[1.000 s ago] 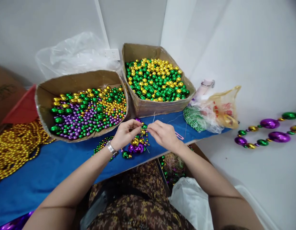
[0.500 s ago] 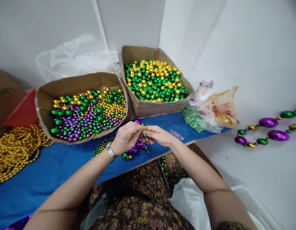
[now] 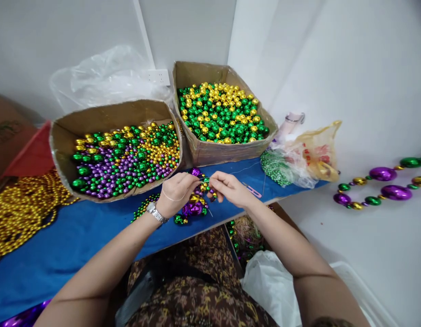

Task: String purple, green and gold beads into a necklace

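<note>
A thin pale thread [image 3: 204, 180] runs between my hands, just above the table's front part. My left hand [image 3: 179, 193] pinches it, with a loop of the thread lying across the back of the hand. Close by on the right, my right hand [image 3: 227, 187] also pinches the thread, its fingertips a small gap from the left ones. Below and between the hands lies a cluster of shiny purple, green and gold beads [image 3: 192, 208], partly hidden by the fingers. A string of small green and gold beads [image 3: 142, 208] rests beside my left wrist.
Two cardboard boxes of loose beads stand behind, one left [image 3: 108, 193] and one right [image 3: 227, 150]. Gold bead strands [image 3: 22, 213] lie far left on the blue cloth [image 3: 87, 236]. Pink snips [image 3: 254, 190], green beads [image 3: 273, 169] and a plastic bag [image 3: 316, 156] are right.
My hands, which were touching at the fingertips, have moved slightly apart, and the thread between them now shows. More of the bead cluster beneath is visible.
</note>
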A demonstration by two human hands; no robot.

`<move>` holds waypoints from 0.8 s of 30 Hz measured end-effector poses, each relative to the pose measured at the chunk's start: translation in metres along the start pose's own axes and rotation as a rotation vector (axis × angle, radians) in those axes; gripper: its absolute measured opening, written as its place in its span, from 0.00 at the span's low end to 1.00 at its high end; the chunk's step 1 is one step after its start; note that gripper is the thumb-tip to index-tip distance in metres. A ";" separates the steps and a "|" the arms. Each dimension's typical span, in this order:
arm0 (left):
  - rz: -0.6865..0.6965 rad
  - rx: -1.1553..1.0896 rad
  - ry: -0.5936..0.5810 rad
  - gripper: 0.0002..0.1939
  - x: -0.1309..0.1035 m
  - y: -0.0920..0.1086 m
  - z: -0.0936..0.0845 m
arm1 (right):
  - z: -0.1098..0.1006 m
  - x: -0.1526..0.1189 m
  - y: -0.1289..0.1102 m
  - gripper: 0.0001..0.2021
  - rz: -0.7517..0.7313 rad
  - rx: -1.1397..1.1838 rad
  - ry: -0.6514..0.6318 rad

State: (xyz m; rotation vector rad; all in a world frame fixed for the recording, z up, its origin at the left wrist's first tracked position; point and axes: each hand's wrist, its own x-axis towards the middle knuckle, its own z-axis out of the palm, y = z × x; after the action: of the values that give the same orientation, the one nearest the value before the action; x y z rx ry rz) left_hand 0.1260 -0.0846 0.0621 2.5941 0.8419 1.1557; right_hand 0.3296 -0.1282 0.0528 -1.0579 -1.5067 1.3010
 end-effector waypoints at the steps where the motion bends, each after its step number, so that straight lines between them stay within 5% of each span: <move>1: -0.056 -0.016 0.003 0.09 -0.003 -0.002 -0.001 | -0.002 -0.001 0.002 0.17 -0.009 -0.024 0.020; 6: -0.466 -0.499 -0.031 0.14 -0.019 -0.003 -0.006 | -0.007 -0.007 0.018 0.16 0.024 -0.151 0.120; 10: -0.673 -1.038 0.098 0.12 -0.018 0.008 -0.001 | 0.001 -0.009 0.032 0.12 0.116 0.026 0.137; 17: -0.672 -1.379 0.172 0.12 0.000 0.018 0.008 | 0.004 -0.001 0.016 0.14 0.032 0.718 0.325; 24: -0.589 -1.264 0.105 0.13 0.018 0.031 -0.012 | 0.006 0.013 -0.024 0.16 -0.071 0.572 0.317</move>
State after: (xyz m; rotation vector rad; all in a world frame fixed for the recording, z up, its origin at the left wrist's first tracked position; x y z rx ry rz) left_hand 0.1404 -0.1008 0.0934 1.1729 0.5222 1.0832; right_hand 0.3191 -0.1191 0.0770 -0.7777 -0.8518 1.3285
